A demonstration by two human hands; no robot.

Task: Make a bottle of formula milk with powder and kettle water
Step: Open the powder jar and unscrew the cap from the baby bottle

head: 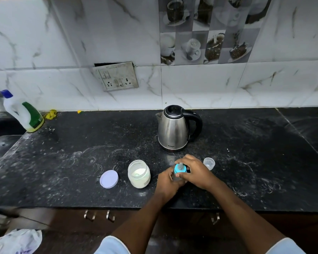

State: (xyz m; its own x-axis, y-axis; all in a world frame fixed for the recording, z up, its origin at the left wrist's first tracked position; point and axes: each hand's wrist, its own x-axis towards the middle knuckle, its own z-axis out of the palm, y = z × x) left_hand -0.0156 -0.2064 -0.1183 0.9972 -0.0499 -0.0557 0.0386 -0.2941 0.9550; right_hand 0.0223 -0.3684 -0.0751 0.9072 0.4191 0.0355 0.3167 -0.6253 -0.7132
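A small baby bottle (177, 176) with a blue collar and a teat stands on the black counter (62, 162). My left hand (168, 181) grips its body from the left. My right hand (195, 171) curls round the blue collar (180, 169) from the right. An open jar of white powder (139, 174) stands just left of my hands, its lilac lid (109, 179) lying flat beside it. The steel kettle (174, 128) with a black handle stands behind, lid down. A clear bottle cap (209, 163) sits to the right of my right hand.
A white detergent bottle (23, 112) with a blue cap leans at the far left by the sink edge. A yellow cloth (50, 114) lies against the wall. A wall socket plate (117, 77) hangs above the counter. The counter's front edge runs just below my forearms.
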